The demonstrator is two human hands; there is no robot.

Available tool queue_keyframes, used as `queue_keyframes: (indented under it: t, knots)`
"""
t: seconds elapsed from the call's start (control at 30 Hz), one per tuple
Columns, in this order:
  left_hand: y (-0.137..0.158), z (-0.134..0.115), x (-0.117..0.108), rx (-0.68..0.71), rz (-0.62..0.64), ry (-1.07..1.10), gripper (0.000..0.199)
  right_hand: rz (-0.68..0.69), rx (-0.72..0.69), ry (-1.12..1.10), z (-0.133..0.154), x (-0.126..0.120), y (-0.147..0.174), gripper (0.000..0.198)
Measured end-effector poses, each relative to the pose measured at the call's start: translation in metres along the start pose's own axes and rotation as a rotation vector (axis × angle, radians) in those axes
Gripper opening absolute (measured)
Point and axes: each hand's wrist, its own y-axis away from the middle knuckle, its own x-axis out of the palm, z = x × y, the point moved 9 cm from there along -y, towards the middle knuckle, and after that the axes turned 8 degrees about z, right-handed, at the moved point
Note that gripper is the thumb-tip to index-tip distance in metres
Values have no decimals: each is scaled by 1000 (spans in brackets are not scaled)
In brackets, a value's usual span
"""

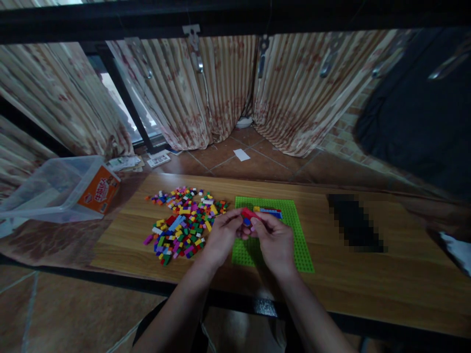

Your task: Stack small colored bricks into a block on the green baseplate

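Above the green baseplate (298,245), my left hand (225,234) and my right hand (275,240) meet with their fingers closed around small toy bricks. A red brick (249,214) shows on top between the fingertips, with a blue brick (247,222) just under it. Whether the two are joined I cannot tell, since the fingers hide much of them. Behind my right hand, a row of blue, red and yellow bricks (274,213) sits on the baseplate. Left of my left hand spreads a loose pile of mixed coloured bricks (187,223).
A clear plastic bin (55,196) with an orange label stands left of the wooden table (128,230). On the table's right side lies a dark, pixelated rectangular object (355,223). Striped curtains (228,93) hang beyond, and a white paper (242,155) lies on the tiled floor.
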Motion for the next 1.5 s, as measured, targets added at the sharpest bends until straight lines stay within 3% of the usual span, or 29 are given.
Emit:
queue_keyframes:
  t: [0.17, 0.37, 0.47, 0.67, 0.8, 0.97, 1.13, 1.33, 1.43, 1.5]
  knots:
    - [4, 4, -1, -69, -20, 133, 16, -77, -60, -8, 10, -4, 1, 23]
    - [4, -3, 4, 28, 18, -108, 27, -44, -37, -60, 11, -1, 1, 23]
    - [5, -6, 5, 38, 41, -122, 28, -34, 18, -130, 4, 0, 0, 27]
    - [6, -1, 6, -31, 31, 5, 21, -48, 109, -325, -10, -1, -1, 26]
    - [6, 12, 8, -122, 14, 110, 8, -93, 73, -300, -4, -5, 0, 26]
    - [8, 17, 17, -174, 83, 137, 13, -96, 59, -244, 1, -4, 2, 25]
    - [9, 17, 22, -111, 142, 46, 31, -105, 27, -170, 2, -9, 2, 31]
    - [11, 20, 23, -150, 181, -15, 32, -105, 43, -176, 0, -12, 0, 30]
    - [8, 7, 7, -95, 170, -226, 27, -108, 9, -36, 6, -11, 5, 30]
    - [6, -10, -17, -5, 59, -480, 23, -101, -33, 75, 11, -6, 11, 30]
